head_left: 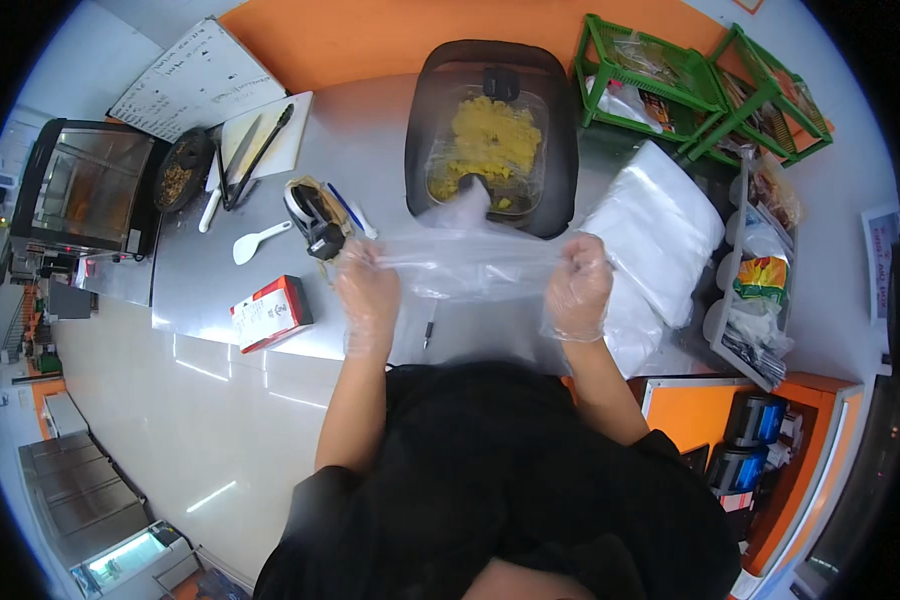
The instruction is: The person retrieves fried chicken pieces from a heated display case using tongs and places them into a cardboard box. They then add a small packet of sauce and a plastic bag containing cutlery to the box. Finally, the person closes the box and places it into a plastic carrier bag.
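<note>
My left hand (367, 289) and my right hand (581, 289), both in clear plastic gloves, grip the two ends of a clear plastic bag (469, 262). The bag is stretched sideways between them, above the steel table. Beyond it stands a dark rectangular pan (418, 150) holding a clear container of crumbly yellow food (495, 135). Beside my right hand lies a stack of clear plastic bags (656, 232). A tape dispenser (315, 217) sits just beyond my left hand. A pen (428, 334) lies on the table below the stretched bag.
A red and white box (270, 315), a white rice paddle (261, 241), and a cutting board (292, 142) with a knife (229, 172) and black tongs (259, 154) are at left. Green baskets (652, 75) stand at back right, a grey tray (727, 300) of packets at right.
</note>
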The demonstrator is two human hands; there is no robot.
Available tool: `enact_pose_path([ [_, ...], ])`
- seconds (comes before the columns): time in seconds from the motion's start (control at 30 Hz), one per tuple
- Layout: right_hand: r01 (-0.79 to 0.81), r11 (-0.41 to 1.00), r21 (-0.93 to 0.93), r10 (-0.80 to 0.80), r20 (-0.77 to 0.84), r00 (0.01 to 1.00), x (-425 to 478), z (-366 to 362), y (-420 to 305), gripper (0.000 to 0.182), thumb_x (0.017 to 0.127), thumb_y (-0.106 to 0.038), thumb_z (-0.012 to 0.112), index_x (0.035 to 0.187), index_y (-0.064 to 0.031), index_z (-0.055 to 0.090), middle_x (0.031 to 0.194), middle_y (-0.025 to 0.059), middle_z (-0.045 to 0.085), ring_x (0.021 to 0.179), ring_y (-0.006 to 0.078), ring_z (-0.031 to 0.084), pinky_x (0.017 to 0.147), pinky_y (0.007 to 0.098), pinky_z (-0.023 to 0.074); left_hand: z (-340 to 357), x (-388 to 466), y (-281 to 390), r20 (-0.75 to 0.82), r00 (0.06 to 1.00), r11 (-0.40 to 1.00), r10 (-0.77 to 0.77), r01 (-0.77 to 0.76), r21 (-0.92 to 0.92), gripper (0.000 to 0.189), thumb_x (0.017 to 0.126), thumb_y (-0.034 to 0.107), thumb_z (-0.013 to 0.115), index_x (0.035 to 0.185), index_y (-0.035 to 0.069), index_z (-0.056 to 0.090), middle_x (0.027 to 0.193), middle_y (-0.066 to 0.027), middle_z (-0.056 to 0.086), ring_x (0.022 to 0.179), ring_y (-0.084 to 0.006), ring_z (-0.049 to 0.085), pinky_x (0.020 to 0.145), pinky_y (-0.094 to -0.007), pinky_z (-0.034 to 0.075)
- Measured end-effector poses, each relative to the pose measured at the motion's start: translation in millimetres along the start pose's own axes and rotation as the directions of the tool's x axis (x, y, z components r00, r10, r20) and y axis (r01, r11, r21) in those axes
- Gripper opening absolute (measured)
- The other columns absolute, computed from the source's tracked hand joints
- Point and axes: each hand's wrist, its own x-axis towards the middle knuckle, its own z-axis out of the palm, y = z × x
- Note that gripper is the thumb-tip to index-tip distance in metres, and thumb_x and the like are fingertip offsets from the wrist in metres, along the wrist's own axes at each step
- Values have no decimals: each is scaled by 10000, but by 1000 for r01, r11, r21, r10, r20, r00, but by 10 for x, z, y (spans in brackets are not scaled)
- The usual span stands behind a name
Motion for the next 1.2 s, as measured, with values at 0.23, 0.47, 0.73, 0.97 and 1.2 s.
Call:
enact_pose_path([
  [0.23,340,932,-122,-262,418,870,87,-202,-770,616,764,-170,800,1323,-117,548,1268,170,532,1179,387,514,1010,504,417,-115,-21,348,-7,895,893,446,-444,77,121,835,-3,624,942,53,635,889,-179,681,834,-418,678,701,-476,544],
  [0.47,518,804,-291,-418,342,841,81,-46,-1031,662,728,-283,844,1310,-135,567,1331,147,498,1244,386,474,996,533,378,-451,-184,908,376,701,732,605,-676,84,174,852,11,613,1006,92,623,905,-137,616,751,-378,649,652,-486,528],
  [0.73,337,884,-325,-175,439,882,-208,23,-465,261,857,-176,654,1099,-101,591,978,109,615,800,323,687,654,449,540,-403,-49,913,317,534,598,784,-788,-149,204,772,-52,607,918,82,658,931,-112,691,834,-342,696,705,-420,567],
  [0.97,87,855,-511,-85,27,996,-88,-913,-546,396,880,-65,582,1276,-70,596,1058,148,632,786,335,681,690,463,558,-105,556,760,474,674,769,566,-639,-8,225,904,83,592,1111,60,679,1001,-165,697,964,-314,703,838,-404,540],
  [1.2,422,746,-515,-580,-189,793,-305,-1513,-943,467,939,-104,590,1391,3,541,1152,185,651,1048,387,649,888,455,539,-503,58,869,302,363,458,881,-816,-354,313,924,125,578,1202,0,650,1120,-154,690,1045,-278,671,902,-388,537],
])
